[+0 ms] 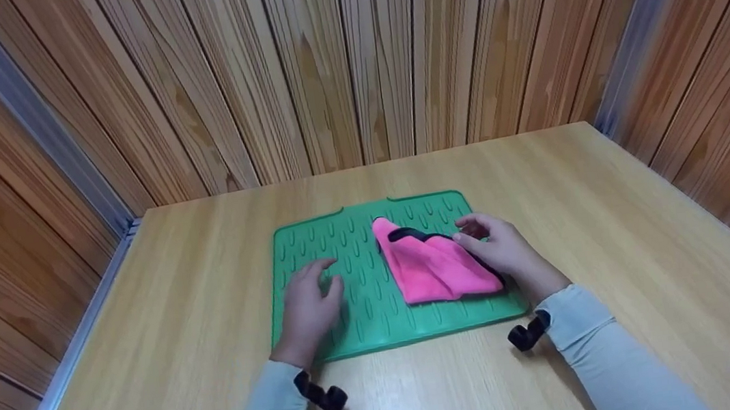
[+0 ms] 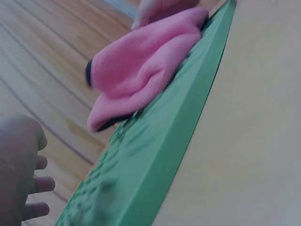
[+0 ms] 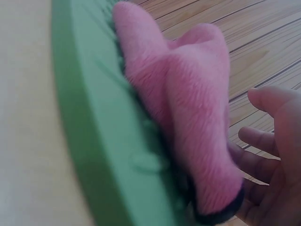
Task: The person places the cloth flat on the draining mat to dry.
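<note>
A fuzzy pink cloth with black edging (image 1: 437,269) lies loosely folded and rumpled on the right half of a green mat (image 1: 368,325) with raised oval bumps. My right hand (image 1: 497,245) is at the cloth's right edge, thumb and fingers spread apart; in the right wrist view its fingers (image 3: 261,162) reach behind the cloth's edge. Over the left side of the mat hovers my left hand (image 1: 311,304), fingers loosely bent and holding nothing. The left wrist view shows that hand's fingers (image 2: 42,184) apart from the cloth (image 2: 141,70).
The mat lies on a light wooden table (image 1: 195,286). Wood-plank walls (image 1: 322,65) rise behind and at both sides. Black camera mounts (image 1: 323,395) sit on both wrists, over light sleeves (image 1: 622,354).
</note>
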Action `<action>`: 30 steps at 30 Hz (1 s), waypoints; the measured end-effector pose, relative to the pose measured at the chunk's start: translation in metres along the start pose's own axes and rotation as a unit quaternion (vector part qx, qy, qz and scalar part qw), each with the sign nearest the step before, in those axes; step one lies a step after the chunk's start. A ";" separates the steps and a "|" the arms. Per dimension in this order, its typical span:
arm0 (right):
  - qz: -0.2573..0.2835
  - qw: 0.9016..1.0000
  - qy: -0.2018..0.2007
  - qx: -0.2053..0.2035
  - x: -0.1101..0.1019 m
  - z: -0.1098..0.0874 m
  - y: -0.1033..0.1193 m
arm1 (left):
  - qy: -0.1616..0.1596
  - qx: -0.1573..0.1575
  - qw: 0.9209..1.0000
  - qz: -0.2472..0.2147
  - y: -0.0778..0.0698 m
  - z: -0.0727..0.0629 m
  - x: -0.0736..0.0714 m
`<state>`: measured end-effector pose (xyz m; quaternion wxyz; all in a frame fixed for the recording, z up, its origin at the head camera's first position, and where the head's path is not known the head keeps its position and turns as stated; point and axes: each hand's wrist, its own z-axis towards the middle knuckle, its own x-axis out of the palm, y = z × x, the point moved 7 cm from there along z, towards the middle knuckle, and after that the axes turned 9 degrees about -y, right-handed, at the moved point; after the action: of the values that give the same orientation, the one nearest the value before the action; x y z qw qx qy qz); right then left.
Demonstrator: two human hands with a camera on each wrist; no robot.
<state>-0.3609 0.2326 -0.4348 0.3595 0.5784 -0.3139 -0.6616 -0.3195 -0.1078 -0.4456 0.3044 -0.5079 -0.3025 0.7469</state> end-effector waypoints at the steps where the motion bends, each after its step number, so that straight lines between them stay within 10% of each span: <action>1: -0.001 1.000 0.001 -0.002 0.000 0.000 -0.002 | 0.007 -0.002 1.000 -0.005 -0.003 -0.001 0.005; 14: -0.011 0.999 -0.001 -0.030 0.002 -0.002 -0.015 | 0.066 0.014 0.996 -0.049 -0.045 -0.017 0.055; 30: 0.016 0.999 -0.016 -0.045 0.014 -0.008 -0.017 | 0.082 -0.007 0.997 -0.004 -0.048 -0.028 0.079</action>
<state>-0.3558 0.2306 -0.4576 0.3907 0.5461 -0.2985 -0.6783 -0.3100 -0.0131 -0.4632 0.3282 -0.5682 -0.2836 0.6993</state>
